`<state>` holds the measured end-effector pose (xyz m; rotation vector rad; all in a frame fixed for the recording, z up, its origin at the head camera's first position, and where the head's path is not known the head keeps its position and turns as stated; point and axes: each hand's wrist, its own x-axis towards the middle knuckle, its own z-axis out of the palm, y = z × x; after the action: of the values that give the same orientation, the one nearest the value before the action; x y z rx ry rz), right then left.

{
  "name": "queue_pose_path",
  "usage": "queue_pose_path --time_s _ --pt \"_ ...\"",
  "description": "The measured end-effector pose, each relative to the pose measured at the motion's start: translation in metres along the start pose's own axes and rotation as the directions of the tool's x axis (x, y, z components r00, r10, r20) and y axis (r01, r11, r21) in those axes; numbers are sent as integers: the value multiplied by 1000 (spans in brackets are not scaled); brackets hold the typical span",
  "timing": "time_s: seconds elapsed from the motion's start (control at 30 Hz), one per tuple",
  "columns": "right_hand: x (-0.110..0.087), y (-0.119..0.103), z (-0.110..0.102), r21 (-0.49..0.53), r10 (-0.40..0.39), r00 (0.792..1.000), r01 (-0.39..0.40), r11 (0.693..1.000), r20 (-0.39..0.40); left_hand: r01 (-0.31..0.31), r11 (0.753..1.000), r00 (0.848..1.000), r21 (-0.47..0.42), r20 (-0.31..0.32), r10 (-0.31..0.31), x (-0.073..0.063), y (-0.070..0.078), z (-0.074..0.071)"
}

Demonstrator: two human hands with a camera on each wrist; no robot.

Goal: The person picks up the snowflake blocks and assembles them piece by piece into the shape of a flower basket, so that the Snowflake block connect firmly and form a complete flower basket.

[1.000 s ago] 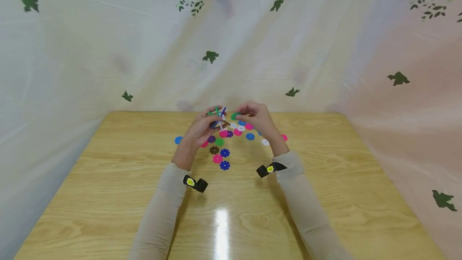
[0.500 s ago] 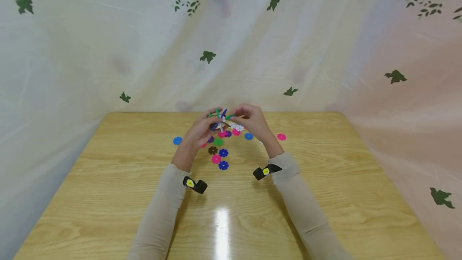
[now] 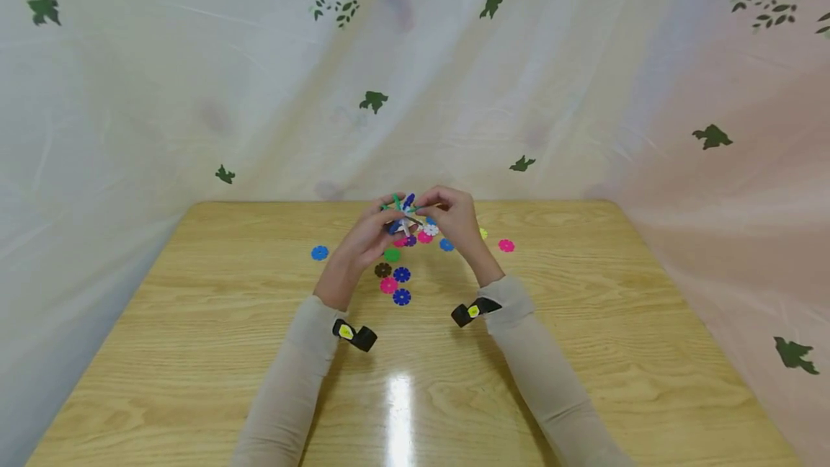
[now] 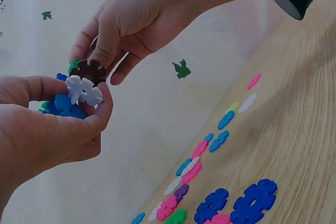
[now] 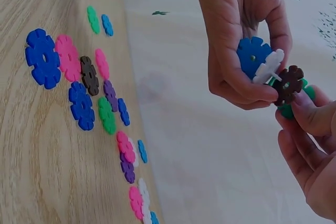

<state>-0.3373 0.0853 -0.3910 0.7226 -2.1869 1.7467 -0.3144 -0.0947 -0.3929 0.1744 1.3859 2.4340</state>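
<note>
Both grips pinch: left hand the cluster from 8 o'clock, right hand a green disc at 3 o'clock. Likely light, stiff; hold by rims.

a creased beige left sleeve sits at seven o'clock in the head view, a matching right sleeve at five o'clock. the left wrist's black strap bears a yellow patch and stubby black block; the right strap matches.

Discs lie on the table, before the backdrop.
</note>
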Motion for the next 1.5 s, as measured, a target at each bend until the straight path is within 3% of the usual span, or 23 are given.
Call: queue_pose_path --time_s 0.27,0.53,0.8,0.97,1.1,1.3,1.5 --pt "-1 -10 2 15 51 997 -50 999 -56 -17 999 1000 36 -9 17 -2 -1 5" --pt "-9 -41 5 -25 -3 999 1 1000 -49 -35 997 999 75 -13 36 -1 -2 4" --pt "-7 -34 2 -26 12 1000 -12 1000 -11 -28 998 1000 62 16 27 -4 7 2" --pt "-2 -12 6 -51 -34 999 33 998 -22 -54 999 996 -7 -67 53 -3 6 1" --pt "-3 -8 9 -90 -70 996 64 994 -59 -80 994 989 -72 -132 71 -1 -1 5" --pt "-7 -4 12 -56 -92 988 86 995 -124 -135 974 980 -184 -172 103 3 -13 11" --pt "-8 1 17 -10 -74 991 73 997 -111 -210 960 961 -184 -222 168 5 -14 14"
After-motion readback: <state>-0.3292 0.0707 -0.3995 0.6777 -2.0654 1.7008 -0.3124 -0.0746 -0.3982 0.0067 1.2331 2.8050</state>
